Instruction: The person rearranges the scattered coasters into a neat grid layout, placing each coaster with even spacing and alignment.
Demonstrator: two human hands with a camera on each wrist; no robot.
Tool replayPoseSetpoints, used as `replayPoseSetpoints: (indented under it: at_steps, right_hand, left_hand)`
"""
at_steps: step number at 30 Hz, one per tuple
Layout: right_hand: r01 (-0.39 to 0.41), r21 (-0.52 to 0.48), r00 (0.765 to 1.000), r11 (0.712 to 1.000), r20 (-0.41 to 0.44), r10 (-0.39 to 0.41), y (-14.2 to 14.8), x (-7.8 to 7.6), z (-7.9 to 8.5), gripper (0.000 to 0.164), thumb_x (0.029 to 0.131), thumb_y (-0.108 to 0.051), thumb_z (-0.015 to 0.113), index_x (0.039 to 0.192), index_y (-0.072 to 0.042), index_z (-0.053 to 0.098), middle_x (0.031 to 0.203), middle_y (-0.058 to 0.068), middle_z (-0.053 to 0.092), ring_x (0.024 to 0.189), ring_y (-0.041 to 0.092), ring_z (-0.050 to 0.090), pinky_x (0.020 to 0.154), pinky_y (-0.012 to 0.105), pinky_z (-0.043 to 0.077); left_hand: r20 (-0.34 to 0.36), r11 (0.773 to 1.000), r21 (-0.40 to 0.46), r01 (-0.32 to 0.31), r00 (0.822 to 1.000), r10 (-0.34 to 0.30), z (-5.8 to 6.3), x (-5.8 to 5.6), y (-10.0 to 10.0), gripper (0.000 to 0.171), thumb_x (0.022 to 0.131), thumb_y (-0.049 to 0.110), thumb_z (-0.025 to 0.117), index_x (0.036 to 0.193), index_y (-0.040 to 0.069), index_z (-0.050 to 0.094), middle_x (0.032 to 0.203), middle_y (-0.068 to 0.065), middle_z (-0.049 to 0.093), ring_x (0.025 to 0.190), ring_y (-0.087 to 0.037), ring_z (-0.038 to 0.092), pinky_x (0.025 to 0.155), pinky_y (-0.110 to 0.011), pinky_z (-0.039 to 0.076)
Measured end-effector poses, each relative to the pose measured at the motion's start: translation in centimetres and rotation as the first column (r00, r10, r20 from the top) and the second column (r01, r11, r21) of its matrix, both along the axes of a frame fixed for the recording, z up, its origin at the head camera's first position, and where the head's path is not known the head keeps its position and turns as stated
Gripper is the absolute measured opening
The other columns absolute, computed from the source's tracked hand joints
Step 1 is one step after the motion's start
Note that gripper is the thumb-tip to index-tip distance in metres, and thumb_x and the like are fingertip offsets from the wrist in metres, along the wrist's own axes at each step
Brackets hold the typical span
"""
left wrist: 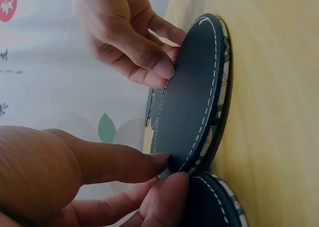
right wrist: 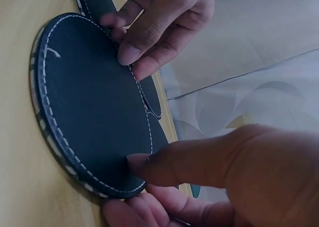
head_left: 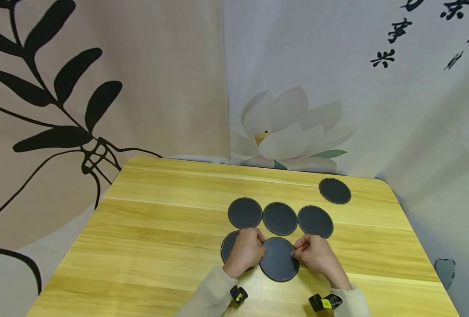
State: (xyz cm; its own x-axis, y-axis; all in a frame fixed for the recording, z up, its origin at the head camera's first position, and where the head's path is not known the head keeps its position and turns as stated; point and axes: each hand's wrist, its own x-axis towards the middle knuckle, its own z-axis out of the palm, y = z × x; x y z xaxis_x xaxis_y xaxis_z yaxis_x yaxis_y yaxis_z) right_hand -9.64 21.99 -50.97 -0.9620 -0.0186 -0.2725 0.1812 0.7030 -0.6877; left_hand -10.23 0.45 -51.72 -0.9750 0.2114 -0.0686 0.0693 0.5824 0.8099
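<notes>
A round black coaster (head_left: 279, 259) with white stitching and a checked edge is between my two hands, low over the front of the table. My left hand (head_left: 245, 252) pinches its left rim, thumb on top and fingers at the edge. On the opposite rim my right hand (head_left: 316, 257) grips it the same way, its thumb (right wrist: 140, 162) lying on the upper face. Partly covered by my left hand, another coaster (head_left: 229, 245) lies just to the left.
Behind the hands, three matching coasters (head_left: 280, 219) lie side by side in a row on the wooden table (head_left: 151, 229). A separate coaster (head_left: 335, 190) sits near the back right edge. A printed curtain (head_left: 171, 79) hangs behind the table.
</notes>
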Motion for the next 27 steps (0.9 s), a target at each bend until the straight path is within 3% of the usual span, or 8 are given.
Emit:
replayPoseSetpoints:
  at_steps: [4, 8, 11, 14, 19, 27]
  right_hand:
    - [0.003, 0.002, 1.0, 1.0, -0.007, -0.003, 0.2, -0.2, 0.1, 0.018, 0.077, -0.006, 0.084, 0.087, -0.003, 0.069, 0.077, 0.004, 0.067, 0.067, 0.015, 0.061, 0.06, 0.027, 0.051]
    - [-0.002, 0.023, 1.0, 1.0, -0.02, 0.002, 0.3, -0.5, 0.2, 0.017, 0.077, -0.005, 0.083, 0.087, -0.003, 0.069, 0.075, 0.003, 0.068, 0.067, 0.014, 0.062, 0.063, 0.028, 0.052]
    - [-0.009, 0.035, 1.0, 0.999, -0.017, 0.01, 0.3, -0.6, 0.2, 0.017, 0.077, -0.005, 0.083, 0.087, -0.004, 0.069, 0.075, 0.002, 0.069, 0.067, 0.013, 0.063, 0.064, 0.028, 0.052]
    - [-0.013, 0.043, 1.0, 0.999, -0.014, 0.014, 0.2, -0.7, 0.1, 0.016, 0.077, -0.006, 0.083, 0.086, -0.004, 0.07, 0.075, 0.002, 0.069, 0.068, 0.014, 0.063, 0.064, 0.029, 0.053]
    - [-0.016, 0.047, 1.0, 0.999, -0.016, 0.016, 0.1, -0.8, 0.2, 0.015, 0.077, -0.006, 0.083, 0.086, -0.005, 0.07, 0.075, 0.002, 0.069, 0.067, 0.014, 0.063, 0.063, 0.028, 0.053]
    - [-0.007, 0.037, 1.0, 0.999, -0.022, 0.008, 0.1, -0.8, 0.1, 0.015, 0.078, -0.006, 0.083, 0.086, -0.005, 0.07, 0.075, 0.002, 0.067, 0.066, 0.014, 0.061, 0.063, 0.028, 0.051]
  left_hand:
    - [-0.008, 1.0, -0.015, -0.006, 1.0, 0.006, 0.1, -0.2, 0.4, 0.016, 0.08, -0.01, 0.064, 0.089, 0.0, 0.074, 0.063, 0.002, 0.061, 0.054, -0.006, 0.051, 0.051, -0.022, 0.045]
    - [-0.026, 1.0, -0.016, 0.008, 1.0, -0.009, 0.1, -0.4, 0.9, 0.028, 0.074, -0.016, 0.056, 0.061, 0.008, 0.059, 0.051, 0.012, 0.031, 0.046, -0.004, 0.025, 0.044, -0.018, 0.021]
    - [-0.039, 1.0, -0.024, 0.018, 0.999, -0.018, 0.0, -0.7, 1.1, 0.039, 0.071, -0.018, 0.054, 0.052, 0.015, 0.045, 0.052, 0.011, 0.018, 0.047, -0.005, 0.013, 0.044, -0.02, 0.01]
    - [-0.034, 0.999, -0.037, 0.01, 0.999, -0.012, 0.0, -0.9, 1.1, 0.033, 0.072, -0.017, 0.057, 0.055, 0.012, 0.057, 0.051, 0.011, 0.029, 0.045, -0.005, 0.02, 0.042, -0.018, 0.017]
    - [-0.018, 0.999, -0.044, 0.011, 1.0, -0.012, 0.0, -1.1, 0.9, 0.022, 0.074, -0.015, 0.059, 0.081, -0.001, 0.076, 0.061, -0.001, 0.062, 0.048, -0.007, 0.042, 0.047, -0.02, 0.039]
    - [-0.046, 0.998, -0.056, 0.028, 0.998, -0.031, -0.4, -1.3, 0.8, 0.021, 0.074, -0.014, 0.062, 0.088, -0.004, 0.075, 0.073, -0.01, 0.071, 0.054, -0.008, 0.052, 0.053, -0.023, 0.048]
